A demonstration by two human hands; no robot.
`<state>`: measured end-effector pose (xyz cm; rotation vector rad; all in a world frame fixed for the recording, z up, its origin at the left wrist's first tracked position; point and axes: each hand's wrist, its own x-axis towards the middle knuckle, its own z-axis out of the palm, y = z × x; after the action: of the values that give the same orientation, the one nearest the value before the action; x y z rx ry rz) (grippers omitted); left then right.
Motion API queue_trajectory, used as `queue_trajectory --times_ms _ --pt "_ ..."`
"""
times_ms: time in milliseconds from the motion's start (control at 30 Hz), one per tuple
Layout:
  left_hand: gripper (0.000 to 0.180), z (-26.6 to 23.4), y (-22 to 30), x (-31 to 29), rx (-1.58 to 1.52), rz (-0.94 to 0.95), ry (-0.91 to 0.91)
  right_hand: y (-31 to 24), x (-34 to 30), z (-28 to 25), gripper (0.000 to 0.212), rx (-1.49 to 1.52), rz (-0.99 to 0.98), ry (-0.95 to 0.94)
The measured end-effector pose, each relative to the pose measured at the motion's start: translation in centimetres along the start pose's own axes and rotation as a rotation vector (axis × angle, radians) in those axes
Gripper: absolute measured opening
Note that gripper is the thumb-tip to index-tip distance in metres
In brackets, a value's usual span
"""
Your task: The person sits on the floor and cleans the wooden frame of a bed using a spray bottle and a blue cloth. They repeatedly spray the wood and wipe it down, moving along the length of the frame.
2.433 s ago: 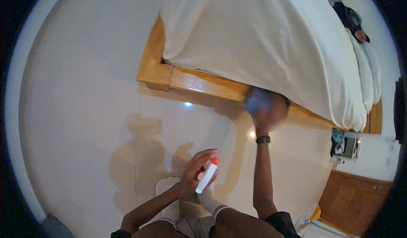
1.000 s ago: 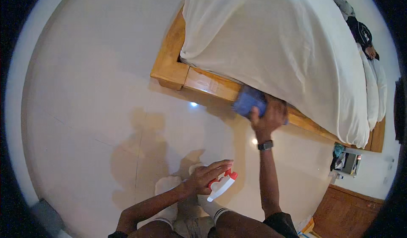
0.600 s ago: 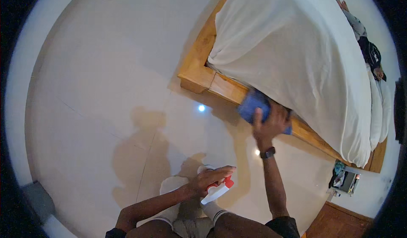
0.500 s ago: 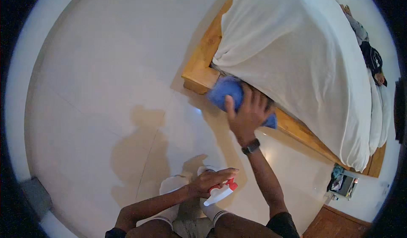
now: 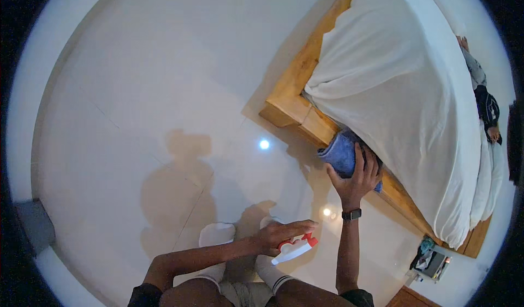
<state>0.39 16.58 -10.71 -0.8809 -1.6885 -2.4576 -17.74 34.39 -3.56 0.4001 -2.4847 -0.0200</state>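
My left hand is closed round the red trigger head of a white spray bottle, held above my feet and pointing right. With fingers bent over it, my right hand presses a blue cloth onto the wooden edge of a bed frame. Part of the cloth lies under my palm, and a corner sticks out beyond my fingers on the right. A dark watch sits on my right wrist.
A white sheet covers the mattress and hangs over the frame. Another person lies at the bed's far right. A small stand with items is at the lower right; a grey box sits far left. Light tiles cover the floor.
My right hand has slid the cloth along the frame, away from the bed's corner toward the right. The view has shifted a little. My left hand still holds the spray bottle.
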Motion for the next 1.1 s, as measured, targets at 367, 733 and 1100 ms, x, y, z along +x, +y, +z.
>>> queue_trajectory --times_ms 367,733,1100 --pt "0.06 0.0 1.2 -0.2 0.074 -0.024 0.009 -9.3 4.7 1.9 0.06 0.047 -0.13 -0.082" --pt "0.059 1.1 -2.3 -3.6 -0.002 -0.343 -0.035 -10.7 5.6 2.0 0.055 0.119 -0.064 -0.037" --pt "0.073 -0.5 3.5 0.5 0.054 -0.057 0.059 3.0 -3.9 -0.3 0.061 -0.031 0.343 0.246"
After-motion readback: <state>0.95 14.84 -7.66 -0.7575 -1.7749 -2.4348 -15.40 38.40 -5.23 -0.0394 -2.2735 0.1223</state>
